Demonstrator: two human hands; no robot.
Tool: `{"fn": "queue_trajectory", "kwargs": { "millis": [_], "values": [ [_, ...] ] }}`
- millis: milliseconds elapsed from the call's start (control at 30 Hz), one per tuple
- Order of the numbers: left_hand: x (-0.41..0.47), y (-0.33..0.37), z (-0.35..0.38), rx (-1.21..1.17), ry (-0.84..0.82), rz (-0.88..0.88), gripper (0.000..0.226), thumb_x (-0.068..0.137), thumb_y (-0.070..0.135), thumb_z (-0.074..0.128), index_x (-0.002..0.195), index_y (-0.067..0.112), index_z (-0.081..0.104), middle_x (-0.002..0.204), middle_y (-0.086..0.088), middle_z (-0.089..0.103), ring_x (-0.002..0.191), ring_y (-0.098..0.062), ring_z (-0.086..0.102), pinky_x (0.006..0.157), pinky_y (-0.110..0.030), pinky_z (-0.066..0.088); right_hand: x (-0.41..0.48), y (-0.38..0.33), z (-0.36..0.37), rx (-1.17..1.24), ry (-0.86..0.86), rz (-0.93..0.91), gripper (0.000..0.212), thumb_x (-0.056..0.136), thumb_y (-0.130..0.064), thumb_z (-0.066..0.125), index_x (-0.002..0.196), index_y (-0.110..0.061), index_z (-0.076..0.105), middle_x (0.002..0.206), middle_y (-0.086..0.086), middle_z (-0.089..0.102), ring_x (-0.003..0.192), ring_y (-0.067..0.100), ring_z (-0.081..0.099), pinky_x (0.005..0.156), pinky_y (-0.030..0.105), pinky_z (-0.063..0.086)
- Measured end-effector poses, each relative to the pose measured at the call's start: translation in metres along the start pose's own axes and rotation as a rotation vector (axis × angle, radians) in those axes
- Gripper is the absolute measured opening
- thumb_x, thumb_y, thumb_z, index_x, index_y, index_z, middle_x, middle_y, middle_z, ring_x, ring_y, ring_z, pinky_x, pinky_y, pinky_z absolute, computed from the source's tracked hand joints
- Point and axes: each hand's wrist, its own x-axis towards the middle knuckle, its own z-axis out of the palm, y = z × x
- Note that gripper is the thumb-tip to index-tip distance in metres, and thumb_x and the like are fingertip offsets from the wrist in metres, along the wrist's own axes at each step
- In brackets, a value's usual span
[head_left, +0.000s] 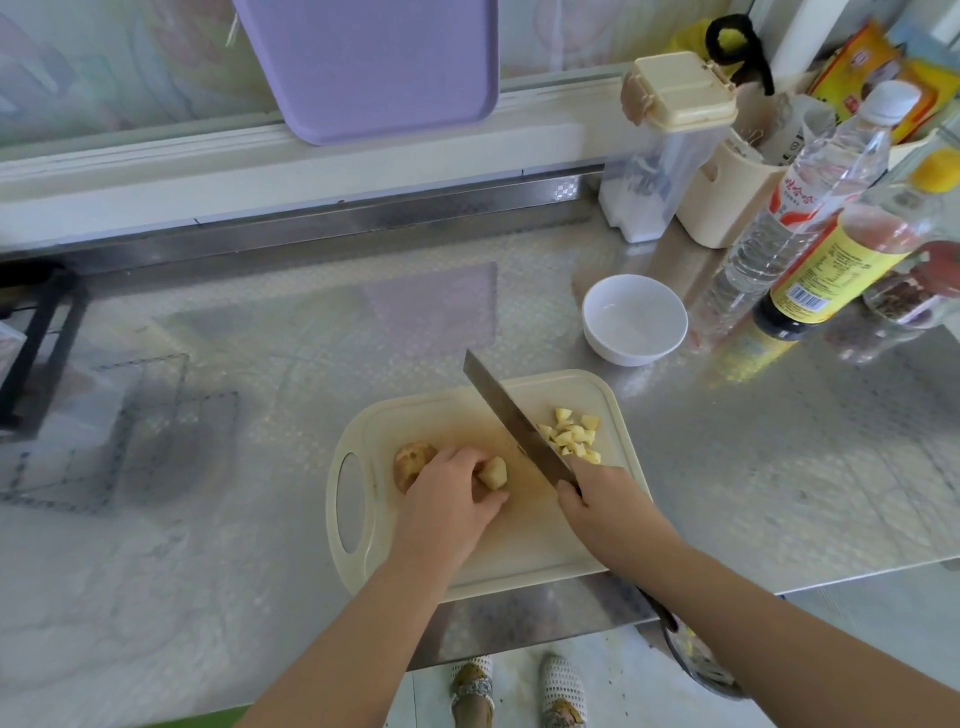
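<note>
At lower centre, on the steel surface (260, 338), a cream cutting board (519, 545) holds the work: right hand (597, 499) grips the cleaver (514, 421) slanted beside the diced potato (571, 434), left hand (447, 499) pinches a potato chunk (493, 473) steady for cutting.

Glossy metal counter (727, 493); matt plastic cutting board (519, 545); shiny steel knife (509, 415)
</note>
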Motion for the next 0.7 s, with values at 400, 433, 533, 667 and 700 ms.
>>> {"fn": "queue_trajectory", "kwargs": {
  "millis": [400,433,533,667,700],
  "values": [
    [0.0001,0.0009,-0.0005,0.035,0.083,0.048,0.013,0.088,0.031,0.069,0.097,0.022,0.071,0.097,0.01,0.064,0.077,-0.006,0.057,0.069,-0.023,0.048,-0.0034,-0.0061,-0.0019,-0.081,-0.084,-0.122,0.023,0.103,-0.028,0.039,0.099,-0.018,0.058,0.08,0.003,0.061,0.074,0.021,0.059,0.074,0.046,0.054],
    [-0.0002,0.0009,-0.0008,0.041,0.08,0.055,0.013,0.088,0.031,0.069,0.097,0.022,0.071,0.097,0.01,0.064,0.077,-0.005,0.057,0.069,-0.022,0.048,-0.0032,-0.0061,-0.0011,-0.078,-0.084,-0.124,0.023,0.103,-0.028,0.039,0.099,-0.018,0.059,0.08,0.003,0.061,0.074,0.021,0.059,0.073,0.045,0.055],
    [-0.0004,0.0005,-0.0017,0.056,0.07,0.07,0.013,0.089,0.03,0.068,0.099,0.022,0.071,0.099,0.01,0.064,0.078,-0.005,0.058,0.069,-0.022,0.048,-0.0012,-0.0059,0.0014,-0.081,-0.084,-0.127,0.023,0.102,-0.028,0.039,0.099,-0.018,0.059,0.08,0.002,0.061,0.072,0.02,0.059,0.072,0.043,0.055],
    [-0.0012,0.0005,-0.0023,0.057,0.067,0.084,0.013,0.09,0.029,0.067,0.099,0.021,0.071,0.099,0.01,0.064,0.079,-0.005,0.059,0.071,-0.022,0.049,0.0037,-0.0051,0.0052,-0.084,-0.089,-0.115,0.023,0.102,-0.028,0.039,0.096,-0.018,0.059,0.077,0.0,0.059,0.069,0.016,0.057,0.068,0.037,0.053],
    [-0.0015,0.0004,-0.0023,0.059,0.068,0.09,0.013,0.09,0.029,0.067,0.099,0.02,0.071,0.099,0.01,0.065,0.08,-0.005,0.059,0.071,-0.022,0.049,0.0053,-0.0048,0.0063,-0.089,-0.094,-0.112,0.023,0.102,-0.028,0.039,0.093,-0.019,0.058,0.076,-0.001,0.058,0.068,0.015,0.056,0.065,0.034,0.051]
  ]
}}
